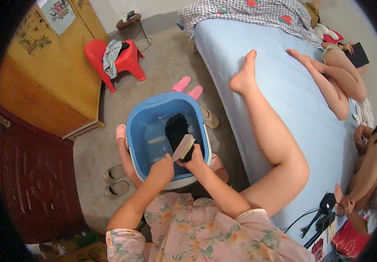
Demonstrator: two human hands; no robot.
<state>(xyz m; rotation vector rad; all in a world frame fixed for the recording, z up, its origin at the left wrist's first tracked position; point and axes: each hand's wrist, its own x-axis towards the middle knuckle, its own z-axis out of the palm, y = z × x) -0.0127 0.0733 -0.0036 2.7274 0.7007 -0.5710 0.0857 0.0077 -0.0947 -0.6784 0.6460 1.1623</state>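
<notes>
A blue basin (138, 111) with a white outer rim stands on the floor in front of me, with water in it. My left hand (162, 168) is closed round the handle of a scrubbing brush (183, 147) with a pale pink back and cream bristles. At the basin's near right side, my right hand (194, 160) grips a long black item (177, 127) with a rounded far end. Whether it is a shoe or a piece of cloth, I cannot tell. The bristles face the black item beside my right fingers.
To the right is a bed (219, 52) with a light blue cover; a bare leg (269, 118) and other people are on it. Pink slippers (187, 87), beige shoes (117, 181) and a red plastic chair (123, 63) stand around. A wooden cabinet (51, 72) is at left.
</notes>
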